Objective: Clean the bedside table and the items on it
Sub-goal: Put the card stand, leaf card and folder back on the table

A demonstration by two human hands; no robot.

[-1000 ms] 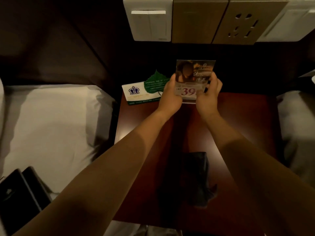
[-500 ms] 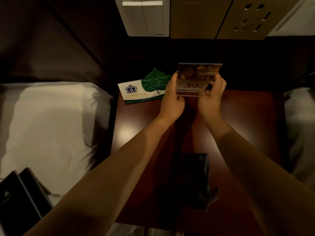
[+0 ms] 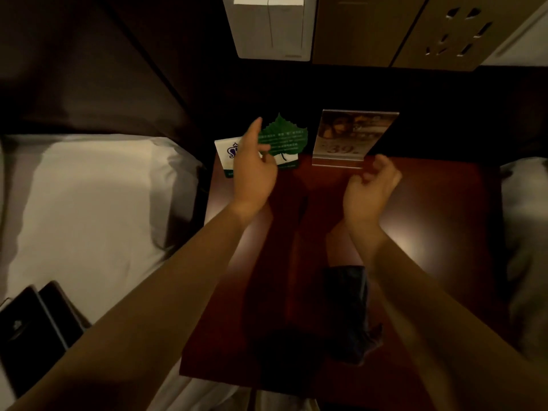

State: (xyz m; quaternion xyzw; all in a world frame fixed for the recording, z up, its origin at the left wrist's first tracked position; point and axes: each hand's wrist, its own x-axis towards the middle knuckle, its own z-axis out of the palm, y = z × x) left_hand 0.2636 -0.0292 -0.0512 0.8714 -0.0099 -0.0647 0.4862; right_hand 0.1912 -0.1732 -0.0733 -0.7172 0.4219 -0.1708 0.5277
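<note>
The acrylic sign holder (image 3: 353, 137), gripped by both hands half a second ago, now stands released at the back of the bedside table (image 3: 430, 203). The right hand (image 3: 370, 188) hangs just before it, fingers loosely curled, empty. The left hand (image 3: 253, 167) has moved left, fingers spread over the green leaf card (image 3: 284, 137), holding nothing.

Sign holder (image 3: 353, 137) at bedside table's (image 3: 444, 203) back edge, leaf card (image 3: 283, 139) to its left, cloth (image 3: 345, 310) nearer front.
</note>
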